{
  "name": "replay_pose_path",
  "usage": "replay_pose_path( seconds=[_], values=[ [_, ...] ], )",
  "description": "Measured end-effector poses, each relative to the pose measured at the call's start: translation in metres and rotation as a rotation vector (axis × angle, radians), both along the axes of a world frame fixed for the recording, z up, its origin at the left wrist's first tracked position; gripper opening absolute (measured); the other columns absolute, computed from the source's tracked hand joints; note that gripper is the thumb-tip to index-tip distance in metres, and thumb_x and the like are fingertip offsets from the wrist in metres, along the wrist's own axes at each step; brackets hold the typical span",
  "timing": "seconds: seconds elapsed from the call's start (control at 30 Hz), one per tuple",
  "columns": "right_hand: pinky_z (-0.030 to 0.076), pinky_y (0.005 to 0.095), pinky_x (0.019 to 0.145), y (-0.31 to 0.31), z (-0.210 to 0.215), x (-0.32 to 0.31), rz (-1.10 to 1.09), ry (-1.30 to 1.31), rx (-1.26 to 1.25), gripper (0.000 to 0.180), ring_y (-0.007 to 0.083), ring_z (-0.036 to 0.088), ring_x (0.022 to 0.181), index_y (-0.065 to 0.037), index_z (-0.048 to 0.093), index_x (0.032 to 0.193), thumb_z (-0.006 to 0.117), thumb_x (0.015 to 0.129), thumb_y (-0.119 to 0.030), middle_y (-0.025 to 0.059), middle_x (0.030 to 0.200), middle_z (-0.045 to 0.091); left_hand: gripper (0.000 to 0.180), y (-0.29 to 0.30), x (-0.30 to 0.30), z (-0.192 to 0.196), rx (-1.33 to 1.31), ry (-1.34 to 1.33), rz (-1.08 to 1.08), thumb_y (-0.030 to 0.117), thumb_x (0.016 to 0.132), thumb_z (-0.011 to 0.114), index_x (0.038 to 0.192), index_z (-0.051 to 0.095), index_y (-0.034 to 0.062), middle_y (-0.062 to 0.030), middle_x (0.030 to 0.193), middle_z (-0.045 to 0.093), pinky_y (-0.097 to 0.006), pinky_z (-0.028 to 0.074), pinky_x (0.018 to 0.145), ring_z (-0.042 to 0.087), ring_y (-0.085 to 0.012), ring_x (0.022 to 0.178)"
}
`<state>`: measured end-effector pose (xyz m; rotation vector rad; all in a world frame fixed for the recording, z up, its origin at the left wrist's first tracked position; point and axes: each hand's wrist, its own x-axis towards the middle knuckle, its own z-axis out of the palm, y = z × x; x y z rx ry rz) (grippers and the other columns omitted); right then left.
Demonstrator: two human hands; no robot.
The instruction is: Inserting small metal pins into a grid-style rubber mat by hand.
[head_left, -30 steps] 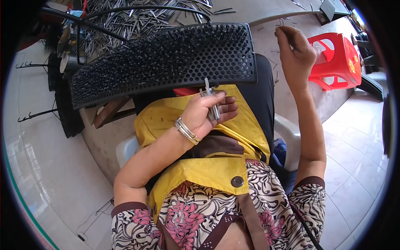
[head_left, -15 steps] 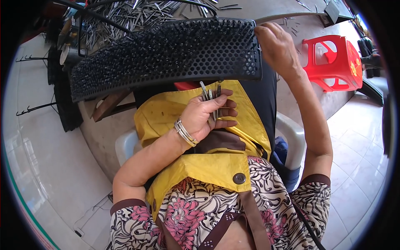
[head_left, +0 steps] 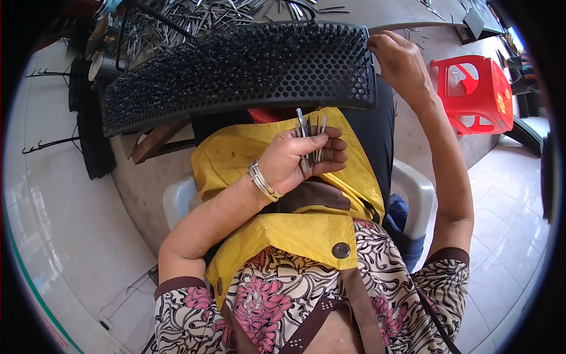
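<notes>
My left hand (head_left: pixel 293 154) is closed round a small bunch of slim metal strips (head_left: pixel 305 133), tweezer-like in shape, above my yellow apron; the thumb presses across them. Their upper ends point toward a long black rack (head_left: pixel 300 74) full of hexagonal holes. Dark thin pieces stand packed in most of its holes, while a patch toward the right shows bare holes. At the rack's upper right corner is my right hand (head_left: pixel 404 62), its fingertips pinched together against the edge. Whatever those fingers hold is hidden.
Loose metal strips (head_left: pixel 177 26) lie heaped on the table behind the rack. A red plastic stool (head_left: pixel 492 97) stands at the right. Black hooked racks (head_left: pixel 94 141) hang at the left, near a metal can (head_left: pixel 105 66). Pale chair arms (head_left: pixel 415 194) flank me.
My left hand has shifted slightly right with the metal strips, which are fanned a little differently. My right hand stays at the rack's right corner; the view has moved slightly.
</notes>
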<state>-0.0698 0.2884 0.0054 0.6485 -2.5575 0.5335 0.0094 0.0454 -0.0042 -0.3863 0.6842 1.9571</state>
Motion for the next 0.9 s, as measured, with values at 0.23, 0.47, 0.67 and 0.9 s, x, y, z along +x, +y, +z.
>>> replay_pose_path(
  seconds=[0.23,0.47,0.67,0.9],
  values=[
    [0.047,0.0297,0.063,-0.015,0.011,0.015,-0.17,-0.046,-0.103,0.018,0.0259,0.06,0.07,0.0,0.059,0.094,0.06,0.076,-0.002,0.0137,0.078,0.061,0.023,0.003,-0.003,0.0,0.022,0.025,-0.001,0.009,0.087,0.048,0.104,0.053,-0.0046,-0.0171,0.096,0.059,-0.037,0.052,0.077,0.061,-0.0266,0.085],
    [0.045,0.019,0.062,-0.064,0.029,0.073,-0.021,-0.942,-0.895,0.016,0.0052,0.054,0.069,0.005,0.06,0.093,0.061,0.08,-0.005,0.001,0.076,0.061,0.028,-0.001,-0.009,-0.001,0.129,0.098,-0.024,0.012,0.088,0.048,0.109,0.05,-0.0061,-0.0194,0.101,0.057,-0.039,0.051,0.081,0.06,-0.0286,0.09],
    [0.038,0.0188,0.044,-0.078,0.022,0.08,-0.039,-0.985,-1.003,0.009,0.0028,0.047,0.05,0.005,0.061,0.081,0.061,0.078,-0.003,-0.0002,0.058,0.055,0.024,-0.003,-0.007,0.01,0.084,0.168,-0.105,0.009,0.088,0.046,0.108,0.05,-0.0041,-0.0185,0.099,0.058,-0.04,0.052,0.078,0.061,-0.0271,0.087],
    [0.046,0.02,0.057,-0.065,0.026,0.065,-0.09,-0.85,-1.052,0.006,0.0086,0.056,0.061,0.004,0.062,0.082,0.059,0.078,0.0,0.0051,0.072,0.062,0.028,-0.008,-0.009,0.011,-0.005,0.114,-0.038,0.012,0.089,0.045,0.111,0.048,-0.0048,-0.0193,0.101,0.058,-0.037,0.052,0.079,0.061,-0.0269,0.088]
  ],
)
